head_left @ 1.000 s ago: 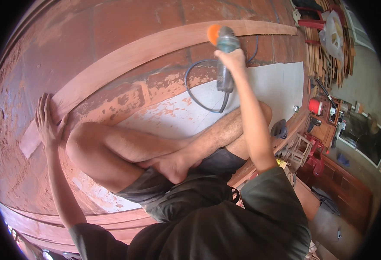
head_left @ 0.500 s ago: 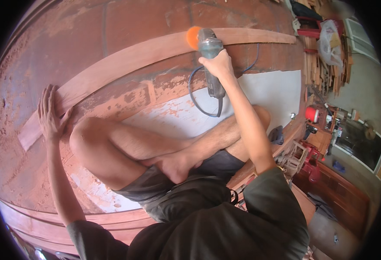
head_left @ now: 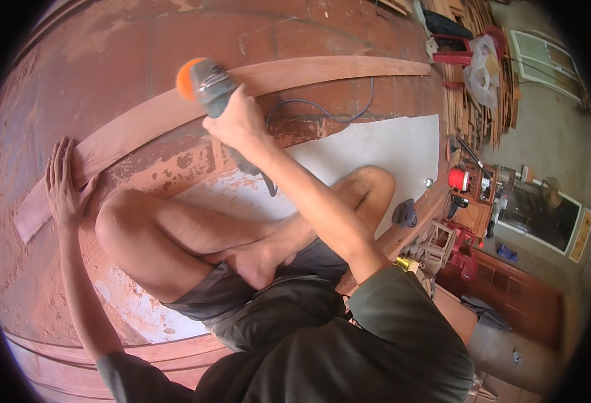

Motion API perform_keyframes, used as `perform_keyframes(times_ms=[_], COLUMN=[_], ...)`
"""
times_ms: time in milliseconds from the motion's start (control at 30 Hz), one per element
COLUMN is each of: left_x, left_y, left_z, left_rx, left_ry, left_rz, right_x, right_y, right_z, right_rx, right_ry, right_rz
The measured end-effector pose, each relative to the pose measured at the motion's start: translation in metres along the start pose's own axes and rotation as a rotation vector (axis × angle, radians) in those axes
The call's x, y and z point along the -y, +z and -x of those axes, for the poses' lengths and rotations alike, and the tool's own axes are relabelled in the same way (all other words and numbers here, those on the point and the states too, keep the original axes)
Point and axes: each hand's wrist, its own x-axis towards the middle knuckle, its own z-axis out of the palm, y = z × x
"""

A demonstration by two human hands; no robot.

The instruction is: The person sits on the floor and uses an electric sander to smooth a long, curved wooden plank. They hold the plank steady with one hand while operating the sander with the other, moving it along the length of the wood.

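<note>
A long, flat wooden board (head_left: 141,125) lies across the floor in front of my crossed legs and looks curved in this view. My left hand (head_left: 65,188) rests spread over its left part, fingers on the wood and thumb apart. In my right hand (head_left: 240,121) is an angle grinder (head_left: 213,86), gripped round its body. The orange disc (head_left: 187,79) at its head is over the board, left of the middle; whether it touches the wood I cannot tell. My wrist hides part of the grinder's rear.
A blue cord (head_left: 322,111) trails on the reddish tiled floor (head_left: 201,33), which is dusted with sawdust. A white sheet (head_left: 403,144) lies by my legs. At the right are stacked wood strips (head_left: 467,111), a plastic bag (head_left: 483,70) and a red-and-white container (head_left: 458,179).
My right hand has carried the grinder leftward along the board, from right of the middle to left of it. My left hand keeps its place on the board. The whole view has shifted slightly.
</note>
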Motion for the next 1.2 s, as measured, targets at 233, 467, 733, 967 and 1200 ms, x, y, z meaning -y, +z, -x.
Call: perform_keyframes(times_ms=[233, 467, 733, 967, 1200], left_x=[0.002, -0.005, -0.006, -0.007, -0.006], left_y=[-0.003, -0.005, -0.003, -0.009, -0.004], left_z=[0.004, -0.002, 0.001, 0.000, 0.000], left_rx=[0.015, 0.013, 0.019, 0.022, 0.013], left_ry=[-0.019, -0.021, -0.041, -0.056, -0.053], left_rz=[0.013, -0.021, -0.017, -0.010, -0.016], right_x=[-0.067, -0.110, -0.023, -0.087, -0.041], right_y=[-0.061, -0.071, -0.008, -0.078, -0.044], right_z=[-0.041, -0.059, 0.006, -0.031, -0.017], right_rx=[-0.028, -0.195, -0.038, -0.089, -0.077], right_ry=[0.010, 0.303, 0.075, 0.172, 0.211], right_rz=[-0.096, 0.106, 0.083, 0.010, 0.011])
